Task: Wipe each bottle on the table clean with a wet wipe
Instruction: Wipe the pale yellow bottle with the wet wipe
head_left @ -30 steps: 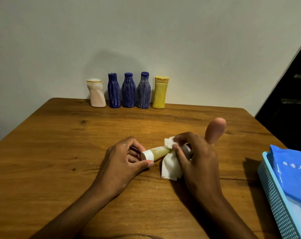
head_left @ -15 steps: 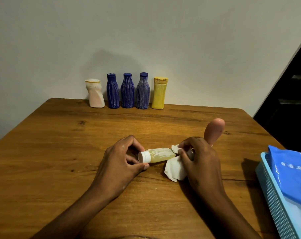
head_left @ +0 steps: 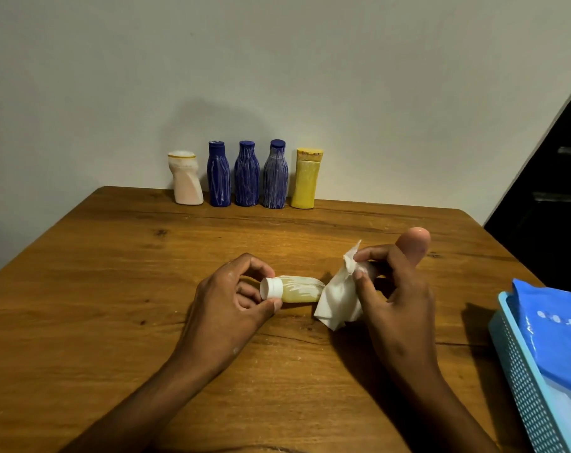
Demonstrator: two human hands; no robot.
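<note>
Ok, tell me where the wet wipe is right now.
In the head view, the wet wipe hangs pinched in the right hand, right of centre, against the base end of the small white-capped bottle.

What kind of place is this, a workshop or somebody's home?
Probably a room in a home, not a workshop: a plain wooden table pushed against a bare painted wall, household bottles lined up along it, and a blue plastic basket at the side.

small bottle [head_left: 299,290]: white cap, on its side | wet wipe [head_left: 339,297]: white, crumpled, at its base | 5 bottles [head_left: 247,173]: upright, back edge
</note>
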